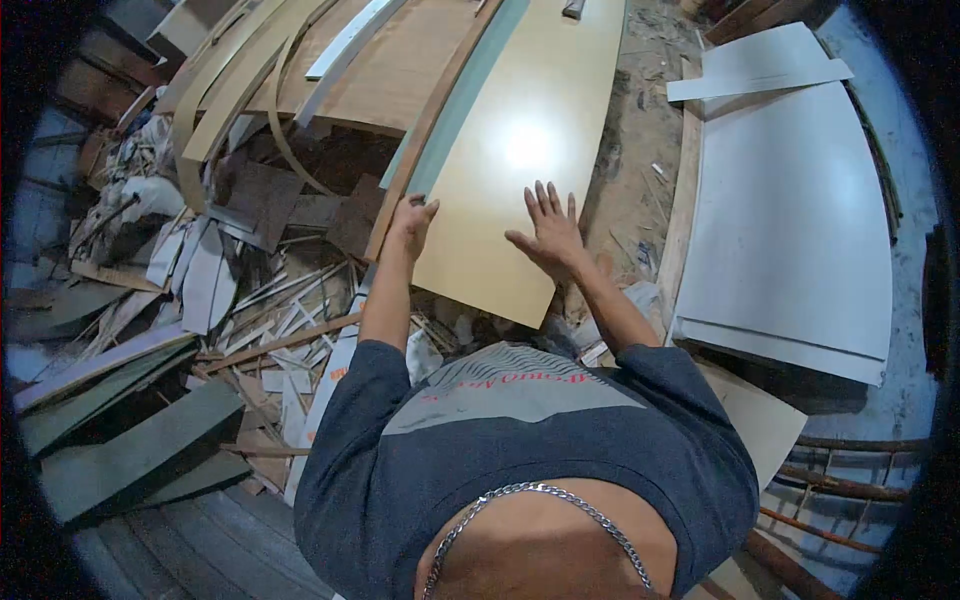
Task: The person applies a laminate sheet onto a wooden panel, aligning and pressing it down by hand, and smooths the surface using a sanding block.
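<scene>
Hands, two, both bare. Left hand (412, 228), one: set at the near end of the wooden batten, fingers bent against it, thumb angled out toward the panel; whether the fingers close right around the wood cannot be told. Right hand (552, 238), one: palm down over the near part of the panel by its right edge, fingers spread wide, nothing grasped; contact beneath the palm is hidden. Cream-yellow panel (490, 215), one: long, glossy, lying in front of the person and running away from the body, its near end slanting between the forearms. Wooden batten (437, 120), one: brown, narrow, lengthwise along the panel's left side. Green strip (462, 105), one visible: between batten and panel. Small dark object (573, 9), one: on the panel's far part, kind unclear. Brown board (372, 75), one: left of the batten, bearing two white strips (352, 38) and several curved yellowish strips (232, 108), their exact number uncertain. White panel (790, 210), one large: at right, well apart from the cream one, with one white crosspiece (760, 80) over its far end. Offcuts (290, 385), too many to count: heaped at left. Neck chain (535, 488), one, silver-coloured: on the person.
</scene>
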A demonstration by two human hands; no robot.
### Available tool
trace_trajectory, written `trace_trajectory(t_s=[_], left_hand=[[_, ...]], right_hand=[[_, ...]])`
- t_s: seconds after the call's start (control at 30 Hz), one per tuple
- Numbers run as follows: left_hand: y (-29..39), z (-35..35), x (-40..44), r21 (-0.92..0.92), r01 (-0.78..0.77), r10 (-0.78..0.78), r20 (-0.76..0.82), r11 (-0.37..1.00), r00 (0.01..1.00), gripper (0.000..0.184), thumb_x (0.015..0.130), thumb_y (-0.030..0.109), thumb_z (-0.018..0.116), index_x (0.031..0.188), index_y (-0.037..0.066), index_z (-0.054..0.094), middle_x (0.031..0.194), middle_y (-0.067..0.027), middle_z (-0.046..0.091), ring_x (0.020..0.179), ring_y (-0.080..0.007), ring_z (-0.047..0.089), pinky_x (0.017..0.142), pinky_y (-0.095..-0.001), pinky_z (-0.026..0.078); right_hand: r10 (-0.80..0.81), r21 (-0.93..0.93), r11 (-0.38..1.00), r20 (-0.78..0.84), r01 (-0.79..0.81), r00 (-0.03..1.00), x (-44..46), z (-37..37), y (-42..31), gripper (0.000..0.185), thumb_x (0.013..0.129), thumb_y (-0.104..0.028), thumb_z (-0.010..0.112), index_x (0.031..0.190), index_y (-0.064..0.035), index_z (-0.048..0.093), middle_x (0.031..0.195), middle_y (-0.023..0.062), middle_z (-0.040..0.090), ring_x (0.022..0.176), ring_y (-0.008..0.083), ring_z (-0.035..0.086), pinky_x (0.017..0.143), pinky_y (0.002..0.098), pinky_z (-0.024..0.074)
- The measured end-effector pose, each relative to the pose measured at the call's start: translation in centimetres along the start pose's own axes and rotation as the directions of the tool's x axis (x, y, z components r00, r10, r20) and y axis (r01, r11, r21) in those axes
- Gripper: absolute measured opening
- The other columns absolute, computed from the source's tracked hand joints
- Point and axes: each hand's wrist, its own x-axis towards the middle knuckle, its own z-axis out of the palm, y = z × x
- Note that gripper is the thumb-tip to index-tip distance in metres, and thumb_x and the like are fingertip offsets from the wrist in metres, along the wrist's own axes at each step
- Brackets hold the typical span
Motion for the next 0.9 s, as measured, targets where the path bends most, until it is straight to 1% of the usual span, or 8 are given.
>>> trace_trajectory(t_s=[0.07,0.1,0.13,0.2,0.33,0.5,0.83,0.9], left_hand=[[-1.2,-0.5,1.5,-0.09,0.021,-0.015,0.067,0.996,0.998,0.065,0.09,0.007,0.075,0.143,-0.004,0.039,0.123,-0.024,0.063,0.101,-0.0305,0.068,0.078,-0.0435,0.058],[-1.7,-1.1,3.1,0.154,-0.047,0.042,0.039,0.987,0.998,0.072,0.083,0.009,0.082,0.142,-0.005,0.042,0.124,-0.0253,0.063,0.101,-0.0308,0.068,0.079,-0.0452,0.058],[-1.4,-1.0,2.9,0.156,-0.046,0.04,0.039,0.987,0.998,0.072,0.083,0.009,0.082,0.142,-0.005,0.042,0.124,-0.0253,0.063,0.101,-0.0308,0.068,0.079,-0.0452,0.058],[-0.9,-0.6,2.4,0.125,0.008,-0.007,-0.009,0.992,1.0,0.081,0.074,0.01,0.09,0.14,-0.005,0.045,0.124,-0.0255,0.063,0.1,-0.0304,0.068,0.08,-0.0466,0.058],[-1.2,-0.4,2.8,0.018,-0.04,0.039,0.028,0.999,0.999,0.086,0.071,0.007,0.091,0.141,-0.006,0.043,0.121,-0.026,0.065,0.1,-0.0306,0.068,0.081,-0.0463,0.058],[1.0,0.6,0.6,0.034,0.075,-0.075,0.012,0.997,0.997,0.074,0.08,-0.005,0.081,0.14,-0.004,0.038,0.119,-0.0229,0.063,0.1,-0.0275,0.067,0.081,-0.041,0.059],[1.0,1.9,-2.1,-0.094,-0.019,0.016,-0.031,0.995,0.999,0.058,0.087,-0.006,0.073,0.133,0.002,0.038,0.109,-0.0192,0.065,0.09,-0.0244,0.069,0.076,-0.038,0.06],[-0.3,1.8,-0.9,-0.265,0.024,-0.021,0.014,0.964,1.0,0.058,0.088,-0.006,0.072,0.134,0.005,0.038,0.109,-0.0191,0.065,0.087,-0.0243,0.069,0.074,-0.0396,0.06]], right_hand=[[-0.011,0.003,1.0,-0.025,0.011,1.0,-0.1,0.0,-0.1,0.106,0.089,-0.083,0.034,0.162,-0.0085,0.014,0.169,0.0166,0.009,0.156,0.0327,0.003,0.123,0.0595,-0.0043],[-0.014,0.002,1.0,-0.048,0.014,0.999,-0.2,0.1,-0.1,0.105,0.089,-0.082,0.034,0.161,-0.0081,0.014,0.168,0.0172,0.01,0.156,0.0329,0.003,0.123,0.0598,-0.0043],[-0.014,0.004,1.0,-0.047,0.014,0.999,-0.3,0.0,-0.2,0.105,0.089,-0.082,0.034,0.161,-0.0081,0.014,0.168,0.0172,0.01,0.156,0.0329,0.003,0.123,0.0598,-0.0043],[-0.013,0.027,1.0,-0.051,0.014,0.999,-0.3,-0.1,-0.3,0.105,0.089,-0.082,0.034,0.161,-0.007,0.016,0.168,0.0181,0.011,0.156,0.0339,0.003,0.123,0.0599,-0.0039],[-0.014,0.001,1.0,-0.05,0.014,0.999,0.0,0.1,-0.1,0.104,0.09,-0.081,0.034,0.161,-0.0065,0.017,0.168,0.0184,0.012,0.156,0.0349,0.004,0.123,0.06,-0.004],[-0.001,-0.004,1.0,-0.047,0.001,0.999,-0.1,0.3,-0.1,0.105,0.089,-0.082,0.037,0.162,-0.0099,0.014,0.169,0.0159,0.009,0.156,0.0327,0.002,0.123,0.0603,-0.0021],[-0.005,-0.008,1.0,-0.06,0.005,0.998,-0.3,0.0,-0.4,0.104,0.089,-0.082,0.033,0.161,-0.008,0.017,0.168,0.0168,0.014,0.156,0.0344,0.006,0.123,0.0607,-0.0011],[-0.003,-0.012,1.0,-0.077,0.003,0.997,-0.3,0.1,-0.4,0.105,0.089,-0.083,0.033,0.161,-0.0083,0.016,0.168,0.0159,0.013,0.156,0.0335,0.005,0.123,0.0615,-0.001]])
